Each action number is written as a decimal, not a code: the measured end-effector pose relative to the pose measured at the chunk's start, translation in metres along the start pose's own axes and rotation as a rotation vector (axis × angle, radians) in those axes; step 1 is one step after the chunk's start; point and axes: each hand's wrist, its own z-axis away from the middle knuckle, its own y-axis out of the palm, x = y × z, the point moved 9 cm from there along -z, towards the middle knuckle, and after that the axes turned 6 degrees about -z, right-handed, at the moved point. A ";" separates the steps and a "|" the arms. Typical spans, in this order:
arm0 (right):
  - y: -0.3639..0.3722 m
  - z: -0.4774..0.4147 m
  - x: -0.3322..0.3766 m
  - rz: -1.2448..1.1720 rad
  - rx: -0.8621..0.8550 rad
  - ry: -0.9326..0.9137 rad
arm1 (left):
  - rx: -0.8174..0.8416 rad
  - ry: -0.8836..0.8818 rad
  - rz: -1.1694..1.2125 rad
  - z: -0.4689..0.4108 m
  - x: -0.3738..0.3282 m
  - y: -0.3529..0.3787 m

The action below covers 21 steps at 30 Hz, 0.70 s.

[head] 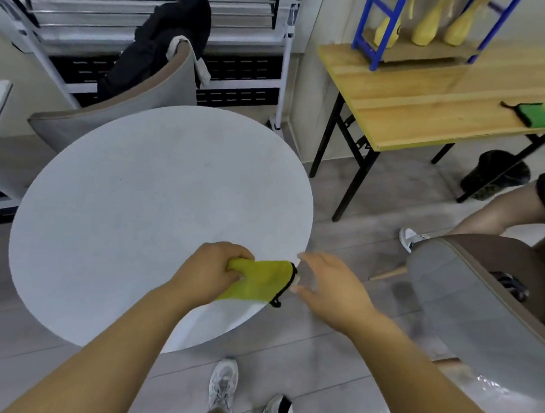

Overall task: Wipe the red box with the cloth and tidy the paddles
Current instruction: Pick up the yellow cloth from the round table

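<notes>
The left grip (211, 268) clutches one end of the yellow cloth (260, 280) at the near edge of the round worktop (137, 198). The cloth's long axis runs right toward the spread, empty right grip (327, 283), just beside it. No red box shows.

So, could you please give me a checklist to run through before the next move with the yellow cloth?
1. Firm grip of the left hand on the yellow cloth: ok.
2. The right hand free and open beside the cloth: ok.
3. Red box in view: not ok, none visible.
4. Paddles located: cannot tell; the yellow shapes in the blue rack are blurred.
5. Cloth spread for wiping: not ok, bunched.
</notes>
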 end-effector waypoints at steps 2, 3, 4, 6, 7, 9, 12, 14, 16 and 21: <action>-0.010 0.012 0.009 -0.008 -0.031 -0.099 | 0.040 0.067 -0.006 0.008 -0.030 0.004; -0.013 0.018 0.011 -0.010 -0.030 -0.130 | 0.053 0.096 -0.002 0.012 -0.044 0.006; -0.014 0.024 0.011 -0.012 -0.015 -0.144 | 0.062 0.125 0.004 0.014 -0.057 0.009; -0.015 0.036 0.006 -0.015 0.022 -0.132 | 0.080 0.181 0.033 0.019 -0.082 0.014; -0.016 0.042 0.001 -0.033 0.028 -0.112 | 0.084 0.215 0.055 0.021 -0.094 0.016; -0.019 0.055 -0.009 -0.134 0.014 -0.043 | 0.081 0.291 0.096 0.024 -0.119 0.016; -0.030 0.073 -0.029 -0.246 -0.093 0.098 | 0.084 0.397 0.115 0.023 -0.149 0.016; -0.038 0.086 -0.038 -0.231 -0.166 0.173 | 0.107 0.482 0.103 0.019 -0.165 0.018; -0.043 0.099 -0.045 -0.197 -0.223 0.247 | 0.130 0.558 0.085 0.012 -0.177 0.022; -0.042 0.154 -0.068 -0.207 -0.378 0.548 | 0.153 0.661 -0.053 -0.002 -0.191 0.036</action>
